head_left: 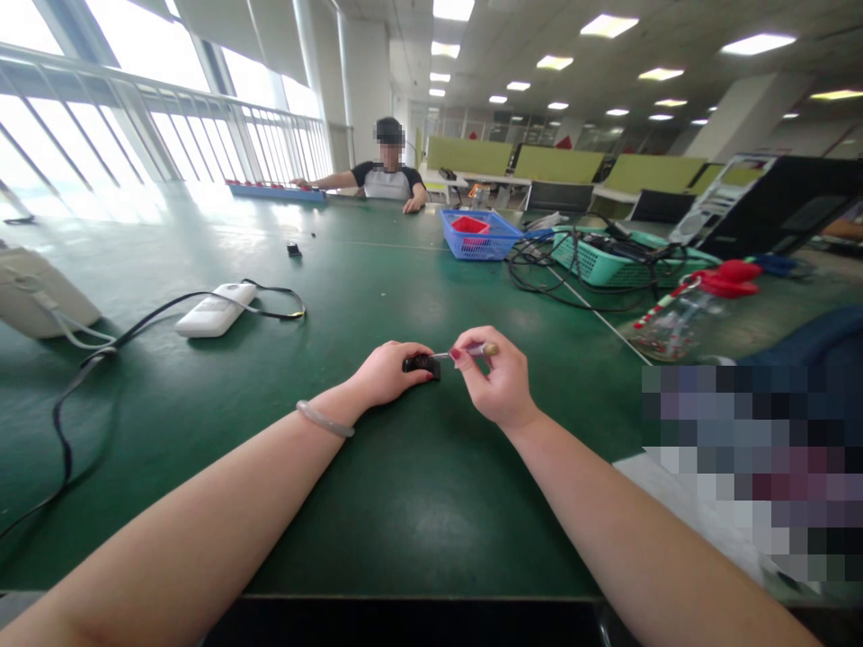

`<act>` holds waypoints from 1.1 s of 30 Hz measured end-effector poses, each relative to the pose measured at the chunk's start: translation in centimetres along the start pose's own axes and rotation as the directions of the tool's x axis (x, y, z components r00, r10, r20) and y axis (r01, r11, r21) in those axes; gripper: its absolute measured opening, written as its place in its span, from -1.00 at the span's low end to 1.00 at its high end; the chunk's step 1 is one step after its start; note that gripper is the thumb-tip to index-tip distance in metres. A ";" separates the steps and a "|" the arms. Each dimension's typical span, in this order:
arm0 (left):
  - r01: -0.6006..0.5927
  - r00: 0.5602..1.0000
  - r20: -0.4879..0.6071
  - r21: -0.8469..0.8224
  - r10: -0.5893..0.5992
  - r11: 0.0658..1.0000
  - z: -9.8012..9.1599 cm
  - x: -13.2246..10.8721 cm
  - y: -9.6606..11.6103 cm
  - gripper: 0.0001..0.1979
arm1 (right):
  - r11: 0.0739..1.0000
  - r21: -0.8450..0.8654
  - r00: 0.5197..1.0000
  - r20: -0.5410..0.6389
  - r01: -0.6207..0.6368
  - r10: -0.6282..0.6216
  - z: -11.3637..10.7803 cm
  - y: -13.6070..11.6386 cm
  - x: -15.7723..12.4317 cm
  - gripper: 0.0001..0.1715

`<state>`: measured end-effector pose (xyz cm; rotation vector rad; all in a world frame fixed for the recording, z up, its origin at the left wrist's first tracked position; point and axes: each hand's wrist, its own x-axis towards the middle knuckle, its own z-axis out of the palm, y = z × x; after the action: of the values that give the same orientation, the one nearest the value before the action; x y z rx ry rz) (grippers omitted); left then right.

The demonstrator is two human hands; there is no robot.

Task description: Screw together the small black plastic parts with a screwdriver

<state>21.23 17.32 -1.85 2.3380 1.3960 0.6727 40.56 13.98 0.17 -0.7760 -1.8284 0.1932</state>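
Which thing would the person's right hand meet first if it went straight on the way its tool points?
The right hand would probably meet the small black part held in the left hand; the tip of the slim tool may already touch it, though depth is unclear.

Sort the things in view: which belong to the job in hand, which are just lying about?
In use:
small black plastic part, in the left hand
slim metal-shafted tool with tan-ended handle, in the right hand

Apparently just lying about:
white rounded plastic box
blue plastic basket
green plastic basket
clear red-lidded bottle
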 end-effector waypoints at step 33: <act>-0.011 1.000 0.000 -0.024 0.011 1.000 0.1 0.1 -0.1 -0.66 | 0.997 -0.056 0.998 -0.027 0.055 -0.056 -0.1 -1.4 0.1 -0.90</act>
<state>21.24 17.44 -2.01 2.3292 1.3687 0.6890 40.02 12.90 0.98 -0.7620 -1.8325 0.0956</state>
